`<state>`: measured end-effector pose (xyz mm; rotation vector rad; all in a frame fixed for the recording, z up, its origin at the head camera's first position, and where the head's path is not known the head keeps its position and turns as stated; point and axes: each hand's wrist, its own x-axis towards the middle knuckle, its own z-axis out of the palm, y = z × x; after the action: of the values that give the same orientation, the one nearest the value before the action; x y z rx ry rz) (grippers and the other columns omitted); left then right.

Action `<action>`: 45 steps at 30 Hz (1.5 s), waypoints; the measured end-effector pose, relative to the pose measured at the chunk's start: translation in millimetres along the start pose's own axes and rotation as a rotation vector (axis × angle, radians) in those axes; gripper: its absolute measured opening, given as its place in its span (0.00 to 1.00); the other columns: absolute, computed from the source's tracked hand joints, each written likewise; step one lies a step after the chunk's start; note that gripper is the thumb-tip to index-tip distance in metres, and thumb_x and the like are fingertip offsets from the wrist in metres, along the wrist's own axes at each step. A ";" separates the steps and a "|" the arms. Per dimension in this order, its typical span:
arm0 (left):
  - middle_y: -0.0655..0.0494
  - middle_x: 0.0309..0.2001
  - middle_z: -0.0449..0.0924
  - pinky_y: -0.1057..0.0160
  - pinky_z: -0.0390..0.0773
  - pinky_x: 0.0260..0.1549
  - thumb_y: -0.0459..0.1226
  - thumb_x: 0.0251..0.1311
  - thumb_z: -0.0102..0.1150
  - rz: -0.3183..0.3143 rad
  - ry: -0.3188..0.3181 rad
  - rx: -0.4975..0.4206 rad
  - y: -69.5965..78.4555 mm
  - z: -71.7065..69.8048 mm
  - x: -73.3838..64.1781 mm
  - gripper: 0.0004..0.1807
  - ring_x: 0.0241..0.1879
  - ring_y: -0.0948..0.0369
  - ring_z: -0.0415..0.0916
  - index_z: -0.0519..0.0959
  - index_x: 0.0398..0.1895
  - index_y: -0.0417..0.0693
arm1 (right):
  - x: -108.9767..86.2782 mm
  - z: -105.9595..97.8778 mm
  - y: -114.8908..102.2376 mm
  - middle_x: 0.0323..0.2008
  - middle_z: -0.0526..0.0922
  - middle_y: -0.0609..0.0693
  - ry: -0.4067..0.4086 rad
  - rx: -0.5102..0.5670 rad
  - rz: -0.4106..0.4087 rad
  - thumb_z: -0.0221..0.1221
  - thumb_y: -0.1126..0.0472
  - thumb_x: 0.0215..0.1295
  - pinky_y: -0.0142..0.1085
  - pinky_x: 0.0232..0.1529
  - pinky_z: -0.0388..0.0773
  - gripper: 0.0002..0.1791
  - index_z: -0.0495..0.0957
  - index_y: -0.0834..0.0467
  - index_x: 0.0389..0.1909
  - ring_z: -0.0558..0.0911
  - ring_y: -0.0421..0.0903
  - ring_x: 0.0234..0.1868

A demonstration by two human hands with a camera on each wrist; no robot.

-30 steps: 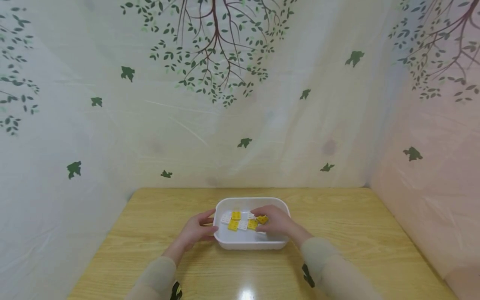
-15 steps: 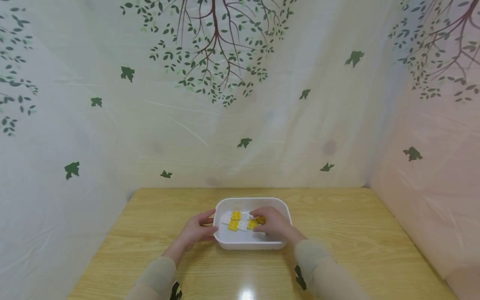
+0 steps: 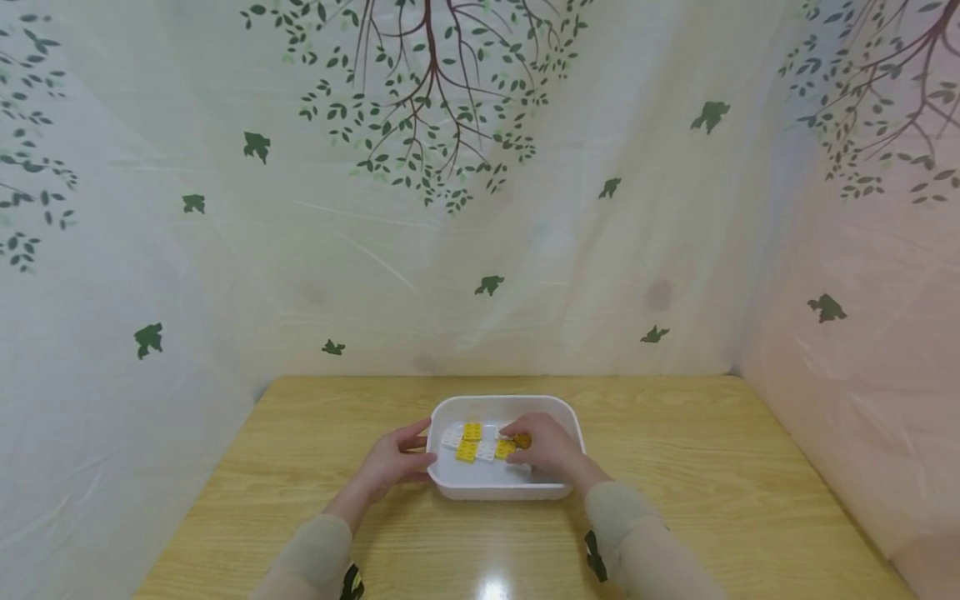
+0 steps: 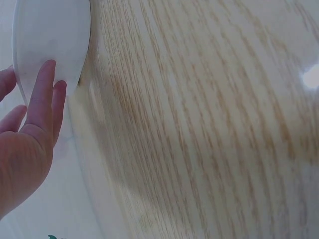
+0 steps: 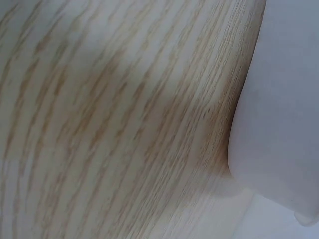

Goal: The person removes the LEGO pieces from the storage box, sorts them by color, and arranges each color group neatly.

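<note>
In the head view a white plastic tray [image 3: 487, 493] stands on the table. Several flat studded toy bricks lie inside, among them a yellow brick [image 3: 466, 451] and a white brick [image 3: 485, 451]. My left hand [image 3: 386, 460] touches the tray's left side, fingers stretched along its outer wall, as the left wrist view also shows. My right hand [image 3: 551, 446] reaches in over the right part, fingers bent downward. Under it, between index finger and thumb, a shaded yellow brick [image 3: 522, 440] shows. Whether it is pinched is hidden. The right wrist view leaves that hand out.
The wooden table [image 3: 660, 442] surrounds the tray. Behind and beside it hang pale sheets [image 3: 360, 275] printed with trees and birds. In the right wrist view the tray's outer wall [image 5: 279, 114] rises close to the camera.
My right hand has slid slightly left and down over the bricks, and the yellow brick beneath it is now more shaded and covered. My left hand and the tray stay put.
</note>
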<state>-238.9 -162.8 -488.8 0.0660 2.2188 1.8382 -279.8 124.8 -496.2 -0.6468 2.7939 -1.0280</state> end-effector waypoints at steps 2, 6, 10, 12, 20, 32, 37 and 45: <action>0.30 0.61 0.71 0.50 0.85 0.43 0.28 0.61 0.65 -0.001 0.000 -0.003 -0.1 0.3 -0.3 0.36 0.49 0.46 0.80 0.64 0.73 0.40 | -0.4 -0.5 -0.6 0.45 0.84 0.45 -0.005 -0.005 0.019 0.73 0.61 0.54 0.51 0.58 0.73 0.18 0.86 0.53 0.48 0.78 0.48 0.49; 0.30 0.62 0.71 0.51 0.86 0.42 0.29 0.61 0.64 -0.004 -0.001 0.002 0.2 0.8 -1.7 0.36 0.50 0.46 0.80 0.64 0.73 0.41 | -0.5 -1.1 -1.6 0.45 0.84 0.44 -0.020 0.007 0.078 0.73 0.60 0.55 0.52 0.59 0.72 0.16 0.86 0.50 0.47 0.77 0.47 0.49; 0.29 0.62 0.70 0.51 0.86 0.42 0.28 0.62 0.64 -0.003 0.000 0.000 0.8 1.9 -3.4 0.35 0.50 0.45 0.80 0.64 0.73 0.40 | 0.2 -0.4 -1.1 0.44 0.84 0.42 -0.029 0.003 0.108 0.72 0.60 0.55 0.52 0.59 0.72 0.15 0.87 0.49 0.45 0.76 0.46 0.48; 0.29 0.62 0.70 0.51 0.85 0.43 0.28 0.62 0.64 -0.004 0.002 -0.001 1.1 2.4 -3.9 0.35 0.50 0.45 0.80 0.64 0.73 0.40 | 0.5 0.2 -1.0 0.43 0.84 0.42 -0.031 -0.005 0.122 0.73 0.59 0.55 0.51 0.60 0.71 0.15 0.87 0.49 0.45 0.76 0.46 0.48; 0.30 0.63 0.70 0.49 0.84 0.46 0.30 0.62 0.64 -0.012 -0.010 0.015 1.1 0.3 -1.0 0.36 0.51 0.46 0.80 0.63 0.73 0.41 | 4.5 3.3 -1.0 0.43 0.84 0.41 -0.031 -0.051 0.145 0.73 0.58 0.53 0.52 0.61 0.70 0.15 0.87 0.48 0.44 0.76 0.46 0.49; 0.29 0.62 0.70 0.50 0.85 0.44 0.28 0.62 0.63 0.008 -0.024 -0.001 -0.7 -3.1 6.7 0.36 0.50 0.45 0.80 0.63 0.73 0.39 | 10.3 8.8 -2.6 0.41 0.85 0.40 -0.008 -0.133 0.092 0.75 0.58 0.50 0.51 0.59 0.69 0.17 0.88 0.48 0.43 0.76 0.47 0.48; 0.27 0.61 0.70 0.49 0.85 0.44 0.26 0.62 0.62 0.019 -0.032 -0.027 -0.9 -3.2 8.7 0.35 0.49 0.45 0.80 0.62 0.73 0.36 | 11.7 12.3 -1.3 0.42 0.85 0.38 -0.006 -0.217 0.072 0.75 0.55 0.49 0.51 0.59 0.69 0.18 0.88 0.45 0.44 0.75 0.47 0.50; 0.28 0.61 0.70 0.49 0.85 0.44 0.26 0.62 0.62 0.014 -0.035 -0.023 0.2 -4.8 10.7 0.35 0.49 0.44 0.80 0.63 0.73 0.37 | 13.1 13.1 -3.4 0.42 0.85 0.38 0.002 -0.236 0.085 0.74 0.57 0.50 0.50 0.60 0.68 0.16 0.88 0.45 0.43 0.75 0.46 0.49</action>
<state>-250.4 -165.2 -489.6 0.1086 2.1783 1.8547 -287.4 109.2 -503.4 -0.5433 2.9419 -0.6915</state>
